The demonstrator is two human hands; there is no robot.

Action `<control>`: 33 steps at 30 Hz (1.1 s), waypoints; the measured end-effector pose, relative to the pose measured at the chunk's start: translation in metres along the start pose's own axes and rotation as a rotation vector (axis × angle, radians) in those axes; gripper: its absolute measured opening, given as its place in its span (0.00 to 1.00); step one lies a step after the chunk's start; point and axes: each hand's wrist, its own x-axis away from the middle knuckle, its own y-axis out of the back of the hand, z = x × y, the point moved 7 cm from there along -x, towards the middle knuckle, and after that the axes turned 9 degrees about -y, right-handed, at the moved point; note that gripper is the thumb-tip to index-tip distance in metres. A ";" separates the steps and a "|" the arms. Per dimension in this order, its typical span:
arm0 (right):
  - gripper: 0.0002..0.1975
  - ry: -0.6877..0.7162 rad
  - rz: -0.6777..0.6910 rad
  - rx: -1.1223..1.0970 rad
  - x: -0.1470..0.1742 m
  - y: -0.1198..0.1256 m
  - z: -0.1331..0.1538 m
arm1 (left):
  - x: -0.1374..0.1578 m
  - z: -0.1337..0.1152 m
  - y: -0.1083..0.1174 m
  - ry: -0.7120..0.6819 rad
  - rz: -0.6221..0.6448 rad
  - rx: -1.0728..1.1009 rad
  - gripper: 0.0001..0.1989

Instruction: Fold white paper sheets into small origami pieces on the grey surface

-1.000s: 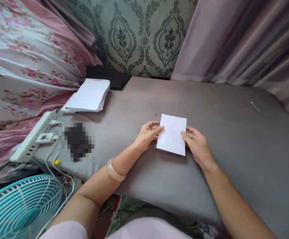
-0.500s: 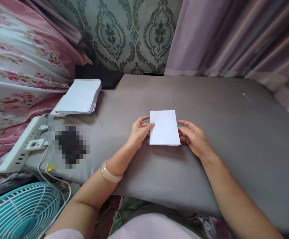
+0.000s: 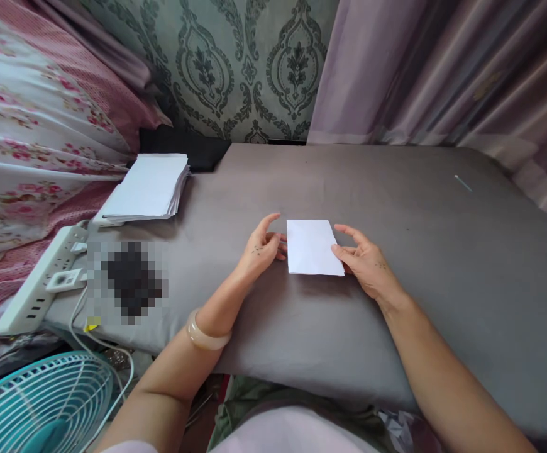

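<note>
A white folded sheet of paper (image 3: 314, 248) is held just above the grey cloth-covered table (image 3: 264, 327), between my two hands. My right hand (image 3: 365, 261) pinches its right edge, thumb on top and the other fingers partly hidden beside and below it. At the paper's left edge is my left hand (image 3: 261, 248), its thumb and fingers apart. Its fingertips come close to the edge; whether they touch it I cannot tell. A pale bangle (image 3: 205, 333) circles my left wrist.
A stack of white paper (image 3: 146, 185) lies at the back left, near a black folded item (image 3: 183, 148). A white power strip (image 3: 38, 283) with cables and a blurred dark patch (image 3: 134, 277) are at left. A teal fan (image 3: 42, 402) stands at lower left. A thin stick (image 3: 463, 183) lies far right.
My left hand has let go of the paper's left edge and its fingers have spread. My right hand has closed on the right edge. The paper is tilted slightly differently.
</note>
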 end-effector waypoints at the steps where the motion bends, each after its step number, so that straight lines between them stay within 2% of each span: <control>1: 0.28 -0.019 -0.004 0.002 -0.001 0.001 -0.001 | 0.000 -0.004 0.002 -0.076 0.032 -0.145 0.24; 4: 0.15 -0.117 -0.042 0.003 -0.005 0.005 -0.010 | 0.002 -0.011 -0.001 -0.286 0.179 -0.510 0.22; 6: 0.10 -0.187 -0.064 0.011 -0.006 0.007 -0.016 | 0.004 -0.009 -0.007 -0.343 0.286 -0.597 0.21; 11: 0.08 -0.216 -0.047 0.031 -0.004 0.007 -0.016 | 0.006 -0.002 -0.015 -0.404 0.380 -0.718 0.14; 14: 0.11 -0.248 -0.041 0.145 -0.002 0.008 -0.014 | 0.007 -0.003 -0.019 -0.445 0.408 -0.776 0.12; 17: 0.13 -0.170 -0.079 0.398 -0.006 0.017 -0.010 | 0.008 -0.005 -0.018 -0.439 0.397 -0.789 0.12; 20: 0.16 0.107 -0.168 0.674 -0.010 0.029 0.002 | 0.006 -0.005 -0.017 -0.404 0.362 -0.754 0.10; 22: 0.19 0.252 -0.146 0.788 -0.011 0.029 0.005 | 0.005 -0.003 -0.017 -0.373 0.321 -0.725 0.10; 24: 0.18 0.332 -0.128 0.865 -0.011 0.027 0.006 | 0.003 -0.001 -0.017 -0.335 0.270 -0.697 0.09; 27: 0.11 0.355 -0.203 0.912 -0.012 0.023 0.007 | 0.000 0.001 -0.017 -0.277 0.194 -0.656 0.07; 33: 0.14 0.334 -0.439 0.965 -0.016 0.019 0.007 | -0.006 0.006 -0.016 -0.188 0.096 -0.625 0.09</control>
